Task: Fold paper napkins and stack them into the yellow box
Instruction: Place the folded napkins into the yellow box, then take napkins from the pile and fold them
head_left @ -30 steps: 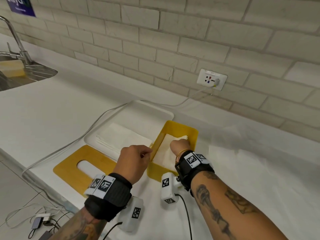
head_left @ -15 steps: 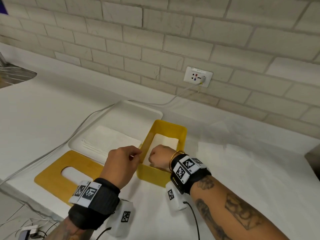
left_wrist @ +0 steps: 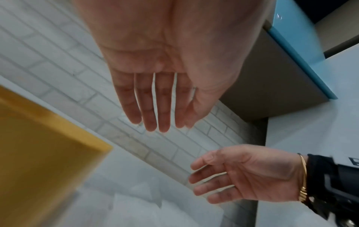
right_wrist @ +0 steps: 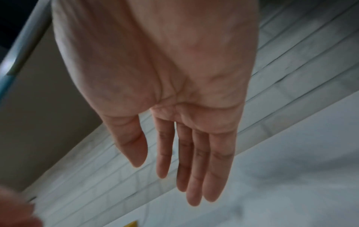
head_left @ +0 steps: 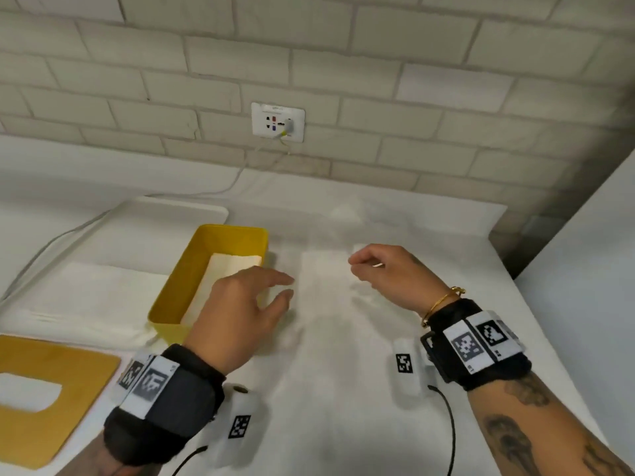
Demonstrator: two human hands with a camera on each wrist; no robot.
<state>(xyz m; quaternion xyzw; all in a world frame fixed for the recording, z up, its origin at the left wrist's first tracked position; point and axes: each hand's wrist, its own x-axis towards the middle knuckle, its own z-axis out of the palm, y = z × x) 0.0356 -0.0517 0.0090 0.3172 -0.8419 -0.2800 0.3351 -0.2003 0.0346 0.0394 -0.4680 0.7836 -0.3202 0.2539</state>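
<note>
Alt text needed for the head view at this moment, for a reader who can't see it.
Both hands hover open and empty over a white counter: the left hand beside a yellow box that holds folded napkins, the right hand over a flat white napkin. A brick wall with a socket stands behind.

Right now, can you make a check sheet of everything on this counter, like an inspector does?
Surface: white counter, a white sheet spread over its right part.
Job's things: yellow box with a folded napkin inside; flat napkins lie left of it on a white tray; a loose napkin lies between the hands.
Clutter: yellow lid with a slot at the counter's front left.
Grippers: left hand and right hand both empty, fingers loose, above the sheet.
Cables: white cable runs from the wall socket; black leads hang from both wrist cameras.
Surroundings: pale brick wall.
</note>
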